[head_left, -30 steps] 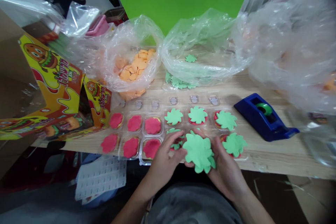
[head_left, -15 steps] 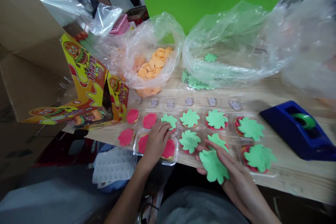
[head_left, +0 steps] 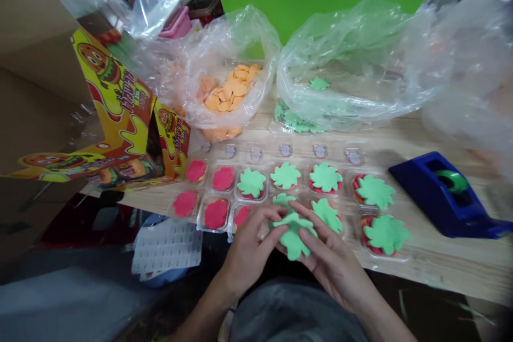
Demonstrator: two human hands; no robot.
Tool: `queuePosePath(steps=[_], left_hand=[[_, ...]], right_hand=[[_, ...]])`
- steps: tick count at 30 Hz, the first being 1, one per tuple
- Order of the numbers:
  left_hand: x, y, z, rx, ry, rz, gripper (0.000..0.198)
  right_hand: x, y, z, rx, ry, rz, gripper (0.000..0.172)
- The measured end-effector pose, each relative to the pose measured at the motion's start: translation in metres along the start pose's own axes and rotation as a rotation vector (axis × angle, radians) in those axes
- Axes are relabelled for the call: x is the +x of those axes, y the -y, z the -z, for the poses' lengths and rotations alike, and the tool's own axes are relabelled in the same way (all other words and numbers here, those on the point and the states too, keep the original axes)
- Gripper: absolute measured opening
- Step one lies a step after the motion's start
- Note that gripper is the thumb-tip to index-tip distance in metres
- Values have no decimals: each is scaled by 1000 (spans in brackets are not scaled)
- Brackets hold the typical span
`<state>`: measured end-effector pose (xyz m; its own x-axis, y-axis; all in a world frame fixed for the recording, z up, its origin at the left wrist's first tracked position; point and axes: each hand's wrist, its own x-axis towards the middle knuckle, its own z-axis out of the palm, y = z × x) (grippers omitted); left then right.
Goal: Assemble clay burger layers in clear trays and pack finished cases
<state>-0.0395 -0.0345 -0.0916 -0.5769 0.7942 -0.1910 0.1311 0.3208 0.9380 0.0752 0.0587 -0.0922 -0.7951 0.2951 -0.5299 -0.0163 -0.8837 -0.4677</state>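
The worktop (head_left: 441,262) runs across the frame, with a cardboard carton (head_left: 32,64) and a yellow burger-printed box (head_left: 116,101) at its left end. Two clear plastic bags lie along the far edge: one of orange discs (head_left: 248,37) at upper centre, and one of green cutouts (head_left: 340,64) to its right. A blue tape dispenser (head_left: 436,195) sits at the right, and a sheet of white labels (head_left: 166,246) lies below the worktop's near edge at lower left.

Two rows of small clear trays (head_left: 199,219) fill the middle, with a line of small grey-purple pieces (head_left: 285,150) behind them. The main change since a moment ago is in the back row: the third tray from the left now shows a green frilled cutout (head_left: 251,183) where red showed before. Red rounds (head_left: 215,214) remain bare in the two leftmost back trays and the three leftmost front ones.

The left hand (head_left: 250,248) has come back from the trays to join the right hand (head_left: 328,262). Both are narrowly closed, fingers curled, holding a crumpled green frilled cutout (head_left: 292,238) between them, just in front of the front row.
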Motion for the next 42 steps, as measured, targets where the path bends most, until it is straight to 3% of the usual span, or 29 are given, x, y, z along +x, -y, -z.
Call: queuePosePath(steps=[3,6,8,10,14,18,21,23,26,29,31,33,35,37,40,42], left_hand=[[-2,7,8,-340,-51,227,13],[-5,7,16,-530,-31,285,18],[-7,6,21,-534,-24,286,20],[-6,10,28,-414,-39,262,23],[0,36,38,84,-140,129,24],[4,58,41,619,-49,-53,26],[11,55,44,943,-80,-186,25],[26,44,48,992,-151,-289,23],[76,8,47,846,-180,-508,20],[156,-49,22,675,-61,-665,23],[218,-86,-5,755,95,-587,30],[276,-110,-33,835,179,-530,32],[325,-119,-55,945,273,-425,27],[359,-115,-69,1066,365,-302,25],[386,-99,-76,1225,468,-160,30],[393,-92,-77,1311,504,-111,32]], right_hand=[[1,-3,2,-60,44,-6,20],[4,-4,0,-153,58,29,12],[9,-7,-2,-250,31,97,12],[17,-14,-3,-383,-12,158,13],[36,-42,0,-615,-5,164,27],[39,-61,4,-797,7,199,42],[26,-47,7,-964,-36,282,42],[18,-19,12,-1074,-61,369,38],[17,50,22,-1231,-184,588,29],[37,139,31,-1399,-429,869,25],[61,194,36,-1620,-524,970,31],[88,232,42,-1743,-485,947,33],[108,246,52,-1845,-365,841,30],[117,242,65,-1926,-228,704,29],[118,230,82,-1973,-83,568,34],[122,238,85,-1975,-68,533,30]])
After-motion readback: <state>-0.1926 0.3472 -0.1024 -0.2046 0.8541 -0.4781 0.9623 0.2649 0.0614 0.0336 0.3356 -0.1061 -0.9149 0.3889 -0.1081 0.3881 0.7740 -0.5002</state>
